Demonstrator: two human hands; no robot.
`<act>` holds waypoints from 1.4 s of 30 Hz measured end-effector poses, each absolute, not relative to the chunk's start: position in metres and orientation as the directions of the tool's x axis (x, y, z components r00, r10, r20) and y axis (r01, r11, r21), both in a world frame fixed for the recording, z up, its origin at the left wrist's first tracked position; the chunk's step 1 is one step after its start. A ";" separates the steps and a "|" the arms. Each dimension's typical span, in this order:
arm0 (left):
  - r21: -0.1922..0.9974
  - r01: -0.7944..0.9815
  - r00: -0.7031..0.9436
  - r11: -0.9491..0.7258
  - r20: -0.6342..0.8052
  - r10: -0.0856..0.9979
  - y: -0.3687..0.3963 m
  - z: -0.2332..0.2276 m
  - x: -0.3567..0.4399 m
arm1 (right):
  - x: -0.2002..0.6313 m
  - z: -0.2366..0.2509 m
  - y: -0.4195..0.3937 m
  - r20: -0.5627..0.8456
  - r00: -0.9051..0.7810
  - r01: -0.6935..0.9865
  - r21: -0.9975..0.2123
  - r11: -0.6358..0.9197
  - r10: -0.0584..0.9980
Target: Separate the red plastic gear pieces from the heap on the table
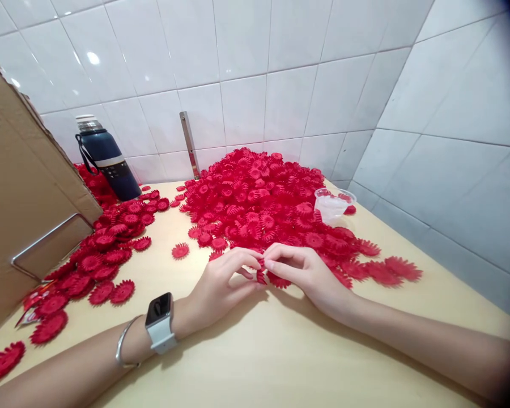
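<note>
Fingers [247, 258] of left hand [216, 280]: curled inward, pinching a fringed red disc [260, 276] from the left.
Fingers of right hand [317, 277]: bent, brought together at thumb and forefinger on the upper part of the disc; cannot tell whether on one disc or more.
Held disc: on edge between both hands, at near side of pile.
Pile [255, 198]: heaped far middle of table [246, 362], near tiled wall [242, 45], trailing off to the right.
Loose discs [123, 292]: scattered along the left, beside cardboard box [21, 187].
Single disc [180, 250]: lying flat, between pile and left scatter.
Clear tub [334, 208]: far right, beside pile.
Bottle [110, 164]: dark blue, standing far left among discs.
Left wrist: banded with watch [159, 311] and silver bangle [122, 347].
</note>
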State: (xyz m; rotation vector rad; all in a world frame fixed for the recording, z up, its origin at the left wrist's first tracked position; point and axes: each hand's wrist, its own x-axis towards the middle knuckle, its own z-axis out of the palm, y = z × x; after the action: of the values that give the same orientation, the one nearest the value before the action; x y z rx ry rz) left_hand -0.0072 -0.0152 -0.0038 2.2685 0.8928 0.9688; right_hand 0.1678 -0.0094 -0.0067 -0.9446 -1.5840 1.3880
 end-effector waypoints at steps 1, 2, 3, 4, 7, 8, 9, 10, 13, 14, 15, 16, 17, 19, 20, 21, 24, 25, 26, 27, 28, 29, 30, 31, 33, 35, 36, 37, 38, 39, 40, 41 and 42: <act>0.666 0.361 0.530 -0.653 0.430 0.731 -0.015 -0.003 -0.007 | 0.168 -0.007 -0.009 0.091 -0.400 0.019 -0.994 0.107 0.912; 0.667 0.355 0.530 -0.655 0.433 0.729 -0.015 -0.003 -0.007 | 0.169 -0.007 -0.008 0.084 -0.409 0.012 -0.995 0.098 0.909; 0.666 0.352 0.529 -0.658 0.438 0.727 -0.015 -0.003 -0.007 | 0.169 -0.008 -0.008 0.078 -0.419 0.003 -0.996 0.087 0.905; 0.663 0.351 0.527 -0.661 0.444 0.725 -0.015 -0.003 -0.007 | 0.169 -0.008 -0.007 0.071 -0.428 -0.003 -0.997 0.077 0.901; 0.651 0.349 0.528 -0.675 0.458 0.715 -0.016 -0.002 -0.007 | 0.170 -0.008 -0.007 0.061 -0.439 -0.012 -0.998 0.062 0.896; 0.650 0.347 0.532 -0.676 0.457 0.713 -0.016 -0.002 -0.007 | 0.170 -0.007 -0.007 0.060 -0.440 -0.013 -0.998 0.061 0.896; 0.651 0.344 0.536 -0.677 0.455 0.711 -0.016 -0.001 -0.007 | 0.170 -0.006 -0.007 0.059 -0.439 -0.014 -0.998 0.059 0.896; 0.651 0.343 0.540 -0.677 0.453 0.709 -0.016 -0.001 -0.007 | 0.170 -0.006 -0.008 0.060 -0.436 -0.014 -0.998 0.060 0.898; 0.652 0.350 0.541 -0.673 0.445 0.713 -0.016 0.000 -0.007 | 0.169 -0.004 -0.008 0.062 -0.425 -0.007 -0.998 0.065 0.903; 0.651 0.354 0.539 -0.671 0.445 0.716 -0.016 0.000 -0.007 | 0.169 -0.004 -0.008 0.065 -0.423 -0.007 -0.998 0.068 0.904; 0.651 0.357 0.536 -0.670 0.445 0.718 -0.016 0.000 -0.006 | 0.169 -0.004 -0.008 0.068 -0.422 -0.007 -0.997 0.072 0.904; 0.651 0.359 0.533 -0.669 0.446 0.719 -0.016 0.001 -0.006 | 0.169 -0.005 -0.007 0.073 -0.421 -0.009 -0.997 0.076 0.904; 0.651 0.359 0.532 -0.669 0.446 0.720 -0.016 0.001 -0.006 | 0.169 -0.005 -0.007 0.077 -0.422 -0.012 -0.997 0.079 0.903; 0.651 0.356 0.535 -0.671 0.447 0.717 -0.016 0.001 -0.006 | 0.169 -0.006 -0.007 0.081 -0.425 -0.024 -0.997 0.079 0.902; 0.651 0.354 0.535 -0.671 0.447 0.717 -0.016 0.001 -0.006 | 0.169 -0.007 -0.006 0.081 -0.426 -0.033 -0.997 0.074 0.901; 0.652 0.353 0.536 -0.670 0.446 0.717 -0.016 0.001 -0.006 | 0.169 -0.007 -0.006 0.082 -0.428 -0.042 -0.997 0.071 0.900; 0.660 0.356 0.532 -0.661 0.438 0.724 -0.015 0.001 -0.006 | 0.169 -0.007 -0.006 0.085 -0.422 -0.051 -0.996 0.070 0.903; 0.664 0.359 0.530 -0.656 0.433 0.729 -0.016 0.001 -0.006 | 0.169 -0.007 -0.007 0.089 -0.417 -0.048 -0.996 0.076 0.905; 0.667 0.362 0.529 -0.651 0.428 0.733 -0.016 0.001 -0.006 | 0.169 -0.007 -0.007 0.095 -0.413 -0.044 -0.995 0.084 0.906; 0.671 0.364 0.529 -0.646 0.422 0.736 -0.016 0.002 -0.006 | 0.169 -0.007 -0.007 0.101 -0.410 -0.042 -0.995 0.092 0.906; 0.673 0.365 0.529 -0.643 0.419 0.738 -0.016 0.002 -0.006 | 0.169 -0.007 -0.007 0.104 -0.409 -0.040 -0.995 0.096 0.907; 0.673 0.367 0.528 -0.642 0.418 0.740 -0.016 0.002 -0.006 | 0.169 -0.007 -0.007 0.101 -0.410 -0.040 -0.995 0.093 0.906; 0.672 0.367 0.527 -0.643 0.419 0.739 -0.016 0.002 -0.006 | 0.169 -0.006 -0.007 0.092 -0.413 -0.039 -0.996 0.083 0.906; 0.667 0.368 0.527 -0.648 0.424 0.736 -0.016 0.002 -0.006 | 0.170 -0.006 -0.007 0.078 -0.415 -0.038 -0.997 0.068 0.906; 0.654 0.369 0.526 -0.661 0.440 0.728 -0.016 0.002 -0.006 | 0.170 -0.006 -0.006 0.050 -0.418 -0.028 -0.999 0.042 0.907; 0.640 0.369 0.528 -0.674 0.453 0.719 -0.016 0.001 -0.006 | 0.170 -0.005 -0.006 0.037 -0.421 -0.019 -0.999 0.032 0.906; 0.634 0.367 0.529 -0.680 0.459 0.714 -0.016 0.001 -0.006 | 0.170 -0.005 -0.006 0.034 -0.422 -0.017 -0.999 0.030 0.906; 0.629 0.365 0.531 -0.686 0.465 0.709 -0.016 0.000 -0.006 | 0.170 -0.005 -0.007 0.033 -0.425 -0.018 -0.999 0.028 0.905; 0.625 0.360 0.534 -0.693 0.471 0.702 -0.016 0.000 -0.006 | 0.170 -0.005 -0.007 0.031 -0.425 -0.021 -0.999 0.025 0.905; 0.620 0.354 0.539 -0.700 0.477 0.695 -0.016 0.000 -0.006 | 0.170 -0.005 -0.007 0.031 -0.423 -0.022 -0.999 0.024 0.906; 0.617 0.349 0.542 -0.705 0.481 0.689 -0.016 -0.001 -0.006 | 0.170 -0.005 -0.007 0.031 -0.417 -0.018 -1.000 0.026 0.908; 0.616 0.348 0.544 -0.706 0.480 0.688 -0.016 -0.001 -0.006 | 0.169 -0.005 -0.007 0.030 -0.410 -0.008 -1.000 0.029 0.911; 0.618 0.351 0.545 -0.704 0.476 0.690 -0.016 -0.001 -0.005 | 0.169 -0.005 -0.008 0.030 -0.402 0.004 -0.999 0.035 0.915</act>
State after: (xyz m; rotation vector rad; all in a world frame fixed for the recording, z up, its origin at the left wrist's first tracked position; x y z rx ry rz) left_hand -0.0054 -0.0164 -0.0005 2.3295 0.8444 1.0036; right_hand 0.1691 -0.0075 -0.0047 -0.9675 -1.5314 1.4749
